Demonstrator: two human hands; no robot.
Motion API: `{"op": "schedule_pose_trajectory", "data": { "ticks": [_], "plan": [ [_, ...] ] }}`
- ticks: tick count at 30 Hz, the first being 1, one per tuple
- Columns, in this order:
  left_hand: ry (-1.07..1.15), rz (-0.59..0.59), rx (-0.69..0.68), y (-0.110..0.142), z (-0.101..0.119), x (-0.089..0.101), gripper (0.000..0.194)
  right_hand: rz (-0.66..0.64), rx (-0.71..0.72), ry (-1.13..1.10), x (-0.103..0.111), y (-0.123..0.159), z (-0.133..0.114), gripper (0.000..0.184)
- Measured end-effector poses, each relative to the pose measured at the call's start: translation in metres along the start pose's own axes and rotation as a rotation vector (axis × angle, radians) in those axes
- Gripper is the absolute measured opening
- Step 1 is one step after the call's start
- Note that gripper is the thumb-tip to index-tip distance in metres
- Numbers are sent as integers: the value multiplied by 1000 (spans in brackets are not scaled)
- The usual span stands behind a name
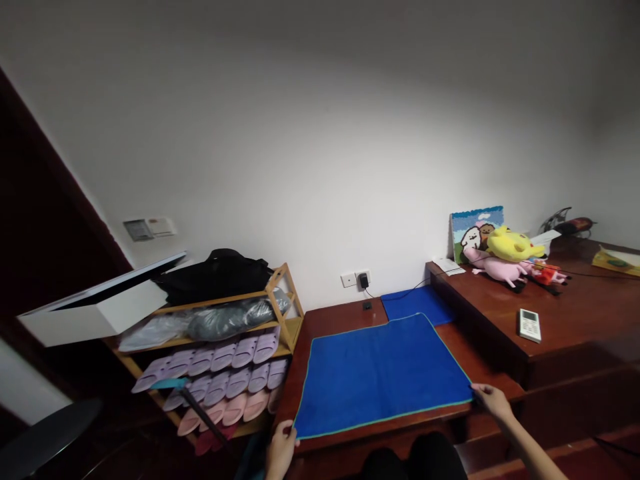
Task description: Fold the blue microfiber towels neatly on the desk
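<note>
A blue cloth [385,373] with a green-edged hem is spread nearly flat over a low reddish-brown wooden table. My left hand [281,447] pinches its near left corner at the table's front edge. At the near right corner, my right hand [493,401] is closed on the cloth between thumb and fingers. Behind it, partly covered by the cloth's far edge, lies another piece of blue fabric [417,303].
To the left, a wooden shoe rack [285,293] holds several slippers [240,350], a black bag [215,277] and a white box [120,310]. A higher wooden surface [490,317] on the right carries plush toys [515,247] and a white remote [530,325]. A plug [364,281] sits in the wall.
</note>
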State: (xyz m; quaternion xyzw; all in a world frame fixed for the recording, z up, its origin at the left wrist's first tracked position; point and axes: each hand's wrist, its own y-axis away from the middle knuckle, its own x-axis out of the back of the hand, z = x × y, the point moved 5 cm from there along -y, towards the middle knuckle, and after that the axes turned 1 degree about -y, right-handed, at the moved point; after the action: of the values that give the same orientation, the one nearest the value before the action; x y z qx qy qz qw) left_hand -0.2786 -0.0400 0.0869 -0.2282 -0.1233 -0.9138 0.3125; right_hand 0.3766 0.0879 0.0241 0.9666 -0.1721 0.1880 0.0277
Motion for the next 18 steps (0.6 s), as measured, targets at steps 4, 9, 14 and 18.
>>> {"op": "schedule_pose_trajectory", "data": {
  "ticks": [4,9,14,18],
  "plan": [
    [-194,-5,-84,-1,-13,11,29,-35,6,-15,8,-2,13,36],
    [-322,-8,-152,6,-28,14,27,-30,39,-56,13,3,33,40],
    [-296,-24,-118,19,-43,11,19,-31,-15,-23,14,14,57,38],
    [-147,12,-66,23,-50,14,15,-24,-43,21,12,20,66,37]
  ]
}}
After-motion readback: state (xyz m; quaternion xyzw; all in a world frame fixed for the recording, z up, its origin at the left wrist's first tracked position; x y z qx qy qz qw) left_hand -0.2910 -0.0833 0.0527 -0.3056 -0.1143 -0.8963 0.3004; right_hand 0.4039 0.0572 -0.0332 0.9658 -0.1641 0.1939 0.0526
